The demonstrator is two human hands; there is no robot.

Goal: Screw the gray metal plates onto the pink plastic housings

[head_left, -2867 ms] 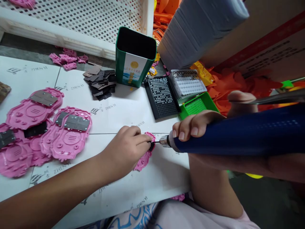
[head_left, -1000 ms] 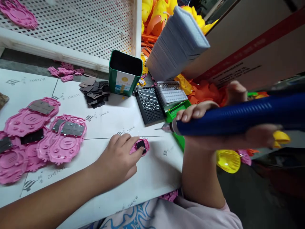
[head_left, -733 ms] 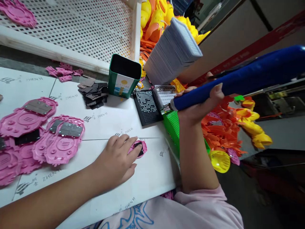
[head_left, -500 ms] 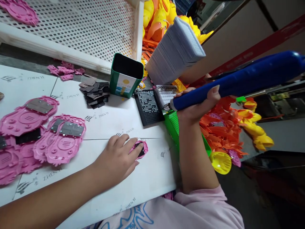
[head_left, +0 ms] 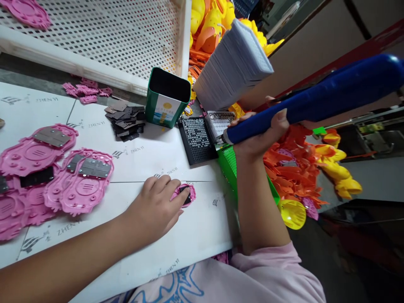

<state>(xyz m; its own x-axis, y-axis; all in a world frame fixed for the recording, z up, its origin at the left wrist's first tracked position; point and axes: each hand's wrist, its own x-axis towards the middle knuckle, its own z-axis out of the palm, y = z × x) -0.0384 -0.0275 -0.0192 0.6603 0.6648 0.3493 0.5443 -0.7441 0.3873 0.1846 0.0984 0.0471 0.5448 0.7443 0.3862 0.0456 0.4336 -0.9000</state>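
My left hand (head_left: 160, 206) rests on the white table with its fingers curled over a small pink plastic part (head_left: 192, 196). One fingertip presses the black plate (head_left: 184, 195) lying on that part; the hand hides its left side. Wrapped in my right hand (head_left: 259, 141) is a blue electric screwdriver (head_left: 303, 107), tilted, its tip pointing down and left. The tip is over the border between a black screw tray (head_left: 198, 141) full of small shiny screws and a green perforated tray (head_left: 229, 166). Whether it touches a screw I cannot tell.
Larger pink parts with metal plates (head_left: 86, 185) lie at left. Behind are a pile of dark plates (head_left: 126, 120), a green tin (head_left: 167, 99), a white perforated crate (head_left: 94, 38) and a white stack (head_left: 232, 63). Orange pieces (head_left: 293, 168) and a yellow cup (head_left: 292, 213) are at right.
The rear end of the screwdriver has tipped slightly higher, while its tip stays by the trays. My left hand keeps its place on the small pink part.
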